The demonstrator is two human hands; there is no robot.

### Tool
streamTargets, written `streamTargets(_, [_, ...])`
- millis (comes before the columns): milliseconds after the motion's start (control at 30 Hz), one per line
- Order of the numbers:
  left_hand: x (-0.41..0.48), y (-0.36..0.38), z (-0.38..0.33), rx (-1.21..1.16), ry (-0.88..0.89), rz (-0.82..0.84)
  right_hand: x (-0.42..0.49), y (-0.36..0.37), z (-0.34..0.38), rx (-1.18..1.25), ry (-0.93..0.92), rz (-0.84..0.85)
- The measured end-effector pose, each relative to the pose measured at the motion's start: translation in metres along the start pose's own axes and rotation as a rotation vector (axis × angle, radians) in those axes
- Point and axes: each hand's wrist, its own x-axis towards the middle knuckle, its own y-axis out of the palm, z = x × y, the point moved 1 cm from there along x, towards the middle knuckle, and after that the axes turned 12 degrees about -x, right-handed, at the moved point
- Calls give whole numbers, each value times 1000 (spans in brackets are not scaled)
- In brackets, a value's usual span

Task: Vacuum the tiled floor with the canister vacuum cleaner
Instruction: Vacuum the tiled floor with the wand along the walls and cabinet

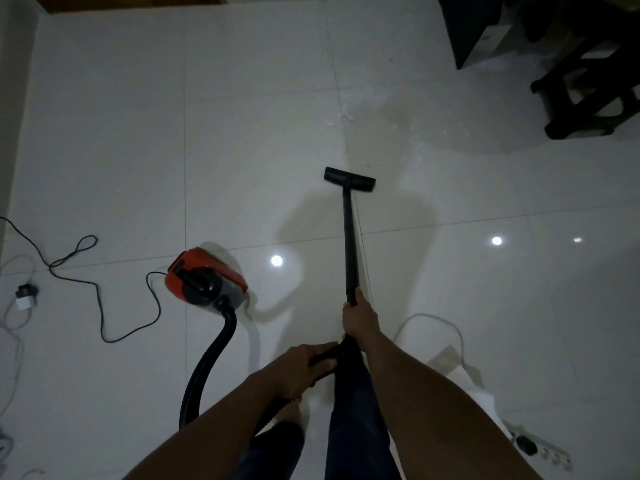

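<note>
The white tiled floor (pixel 242 140) fills the view, glossy and dim, with ceiling lights mirrored in it. Dark furniture (pixel 571 64) stands at the far right. The red and black canister vacuum cleaner (pixel 206 280) sits on the floor to the person's left, its black hose (pixel 207 362) curving back towards the hands and its power cord (pixel 100 299) trailing off to the left. The black wand (pixel 349 237) reaches forward along a grout line, ending in the floor nozzle (pixel 349 179) lying flat on the tile.

The right hand (pixel 358 317) is closed around the wand's lower end; the left hand (pixel 304 363) is wrapped around the curved handle just behind it. This looks like a sweeping stroke in mid-task. Pale specks of debris (pixel 343 116) lie ahead of the nozzle, so the next move likely calls for pushing the wand forward over them, keeping the nozzle flat and the hose clear of the legs.

No brand, label or writing can be read on the vacuum or anything else.
</note>
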Motion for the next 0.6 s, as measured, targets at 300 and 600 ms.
streamTargets(300, [92, -40, -112, -122, -28, -75, 104, -112, 55, 6, -61, 50])
streamTargets(600, [178, -97, -197, -148, -7, -110, 194, -211, 128, -123, -100, 81])
